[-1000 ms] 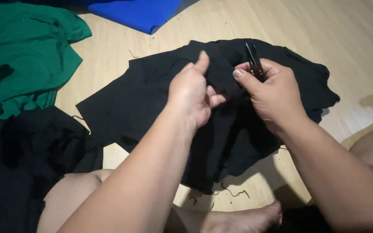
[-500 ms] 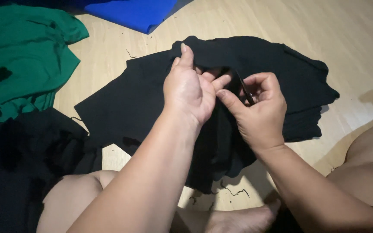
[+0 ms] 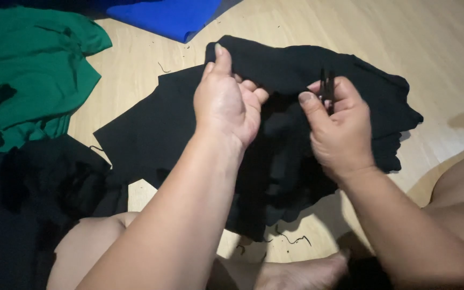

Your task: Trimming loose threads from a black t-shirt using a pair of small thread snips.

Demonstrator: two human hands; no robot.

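A black garment (image 3: 157, 129) lies spread on the light wooden floor in front of me. My left hand (image 3: 226, 104) pinches a fold of this garment near its upper edge, thumb pointing up. Just to the right, my right hand (image 3: 336, 126) is closed around a small black tool (image 3: 326, 88), likely a thread snipper, whose tip pokes up between the fingers over the cloth. The two hands are a short gap apart above the garment's middle.
Green fabric (image 3: 28, 70) lies at the upper left, blue fabric (image 3: 173, 16) at the top, and a dark pile (image 3: 33, 198) at the lower left. My bare legs (image 3: 457, 204) and a foot (image 3: 296, 271) frame the bottom. Loose thread bits (image 3: 291, 239) lie on the floor.
The hands came together over the cloth, then drew slightly apart. My left hand has lifted a fold higher; the right hand has turned, with the black tool upright again.
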